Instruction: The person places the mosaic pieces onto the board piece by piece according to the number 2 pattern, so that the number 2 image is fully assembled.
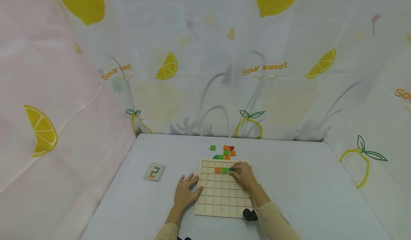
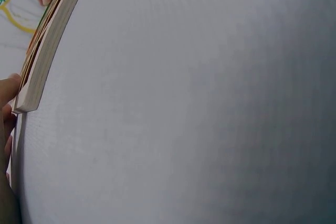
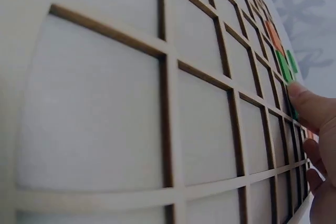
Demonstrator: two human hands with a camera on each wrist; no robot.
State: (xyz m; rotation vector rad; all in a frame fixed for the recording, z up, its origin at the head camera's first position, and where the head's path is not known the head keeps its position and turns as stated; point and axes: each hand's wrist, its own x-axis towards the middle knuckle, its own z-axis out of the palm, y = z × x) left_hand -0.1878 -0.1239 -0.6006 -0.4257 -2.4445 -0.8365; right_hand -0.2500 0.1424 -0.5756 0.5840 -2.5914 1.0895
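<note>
A wooden grid board point(image 1: 221, 199) lies on the white table in the head view. In one of its upper rows sit an orange square tile point(image 1: 218, 170) and a green square tile point(image 1: 224, 170), side by side. Just right of them, my right hand point(image 1: 245, 175) pinches a dark green tile point(image 1: 230, 169), mostly covered by the fingertips, at the neighbouring cell. My left hand point(image 1: 185, 193) rests along the board's left edge with fingers spread, its thumb over the rim. The left wrist view catches the board's side point(image 2: 50, 51) and only part of that hand.
Behind the board lie several loose tiles: a green square point(image 1: 213, 148), a red rounded piece point(image 1: 232, 148), an orange square point(image 1: 232, 153) and others. A pattern card point(image 1: 154, 171) with a coloured figure lies to the left. Printed cloth point(image 1: 205, 90) walls the table's back and sides.
</note>
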